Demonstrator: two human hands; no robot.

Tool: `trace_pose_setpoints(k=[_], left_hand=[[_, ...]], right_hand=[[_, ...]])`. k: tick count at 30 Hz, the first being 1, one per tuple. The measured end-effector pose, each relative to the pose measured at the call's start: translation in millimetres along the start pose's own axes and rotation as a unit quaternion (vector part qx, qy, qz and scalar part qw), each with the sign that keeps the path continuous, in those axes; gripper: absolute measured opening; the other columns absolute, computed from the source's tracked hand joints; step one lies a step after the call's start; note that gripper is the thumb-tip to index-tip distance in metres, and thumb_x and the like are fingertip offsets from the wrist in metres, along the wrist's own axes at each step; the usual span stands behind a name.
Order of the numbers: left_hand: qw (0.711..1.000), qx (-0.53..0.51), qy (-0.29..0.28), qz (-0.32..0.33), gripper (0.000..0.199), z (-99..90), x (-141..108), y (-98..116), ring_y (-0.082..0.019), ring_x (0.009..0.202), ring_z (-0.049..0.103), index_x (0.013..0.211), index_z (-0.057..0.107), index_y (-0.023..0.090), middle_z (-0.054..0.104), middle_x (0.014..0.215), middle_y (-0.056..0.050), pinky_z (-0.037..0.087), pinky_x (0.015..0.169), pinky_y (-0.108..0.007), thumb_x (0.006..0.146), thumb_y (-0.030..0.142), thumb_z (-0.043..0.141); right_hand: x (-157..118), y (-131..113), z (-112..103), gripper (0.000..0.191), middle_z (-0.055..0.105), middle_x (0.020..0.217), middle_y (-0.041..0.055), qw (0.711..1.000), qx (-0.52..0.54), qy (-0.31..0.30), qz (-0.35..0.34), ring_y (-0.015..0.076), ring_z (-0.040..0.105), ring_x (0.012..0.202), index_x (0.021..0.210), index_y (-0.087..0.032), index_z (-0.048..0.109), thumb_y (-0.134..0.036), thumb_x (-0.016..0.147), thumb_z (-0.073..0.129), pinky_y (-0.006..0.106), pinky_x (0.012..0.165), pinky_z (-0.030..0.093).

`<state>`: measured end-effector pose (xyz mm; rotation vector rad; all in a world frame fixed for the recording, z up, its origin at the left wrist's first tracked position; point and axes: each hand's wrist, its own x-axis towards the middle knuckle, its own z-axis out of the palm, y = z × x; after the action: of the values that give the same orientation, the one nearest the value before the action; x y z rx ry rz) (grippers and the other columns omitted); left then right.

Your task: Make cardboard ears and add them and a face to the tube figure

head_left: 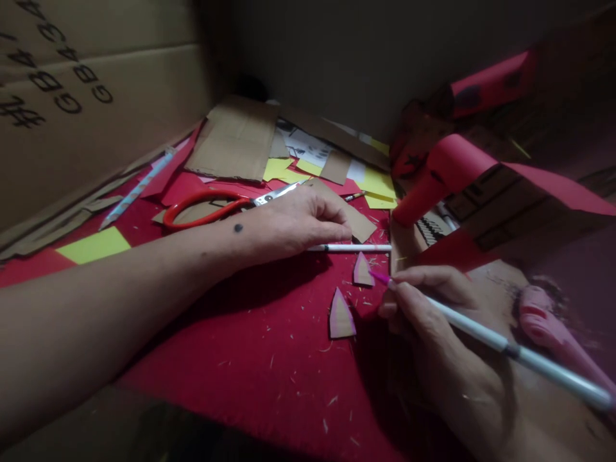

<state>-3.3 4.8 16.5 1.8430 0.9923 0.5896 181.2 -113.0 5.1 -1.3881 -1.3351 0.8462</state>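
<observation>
My right hand (433,327) grips a white felt-tip pen (471,330) with a pink tip. That tip meets the right side of a small pointed cardboard piece (364,272) edged in pink. Just below lies a second pointed cardboard piece (341,317), also pink along its edges. My left hand (308,215) is closed, fingers curled downward; whatever they may hold is hidden. Right beside its fingertips, another white pen (360,248) lies on the red cloth (250,359). Under and behind the left wrist are red-handled scissors (212,208), blades partly covered.
Cardboard sheets (235,138) and yellow paper scraps (378,186) lie at the back. A striped pencil (137,189) is at left beside a large cardboard box (106,128). Red paper-and-cardboard models (462,186) stand at right, near a pink tool (553,321).
</observation>
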Motion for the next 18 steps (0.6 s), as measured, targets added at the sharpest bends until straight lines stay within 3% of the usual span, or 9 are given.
trace_pose_setpoints(k=[4,8,11,18], left_hand=[[1.0,-0.003,0.012,-0.017,0.019,2.8,1.8,-2.8,-0.009,0.052,0.045,0.072,0.07,0.016,0.057,0.057,0.002,0.031,0.051,-0.023,0.08,0.029,0.058],[1.0,0.014,0.003,-0.018,0.02,3.9,2.7,-6.7,-0.011,0.058,0.051,0.074,0.069,0.017,0.061,0.063,0.001,0.035,0.055,-0.024,0.08,0.032,0.057],[1.0,0.026,-0.006,-0.015,0.02,3.8,2.5,-9.0,-0.013,0.062,0.053,0.075,0.068,0.019,0.063,0.067,0.001,0.037,0.059,-0.025,0.081,0.034,0.056],[0.996,0.066,-0.013,-0.054,0.024,4.4,1.0,-8.7,-0.014,0.063,0.053,0.077,0.068,0.02,0.063,0.068,0.001,0.037,0.059,-0.027,0.081,0.039,0.055]], right_hand=[[-3.9,19.3,2.1,0.009,0.067,0.072,-0.0037,0.999,0.021,0.033,0.02,0.01,0.059,0.057,0.092,-0.03,0.066,-0.038,0.088,0.066,0.016,0.047,0.046],[-4.1,19.3,-3.1,0.007,0.062,0.07,-0.0028,0.999,0.015,0.02,-0.03,0.0108,0.054,0.059,0.09,-0.029,0.067,-0.036,0.088,0.066,0.019,0.046,0.039],[-1.6,19.2,-7.8,0.007,0.063,0.075,-0.0008,0.997,0.047,0.012,-0.064,0.0133,0.055,0.064,0.089,-0.028,0.069,-0.033,0.089,0.065,0.022,0.052,0.042],[6.4,19.1,-3.6,0.006,0.067,0.069,-0.0024,0.989,0.146,0.018,0.012,0.0103,0.059,0.061,0.091,-0.028,0.07,-0.03,0.087,0.067,0.016,0.054,0.047]])
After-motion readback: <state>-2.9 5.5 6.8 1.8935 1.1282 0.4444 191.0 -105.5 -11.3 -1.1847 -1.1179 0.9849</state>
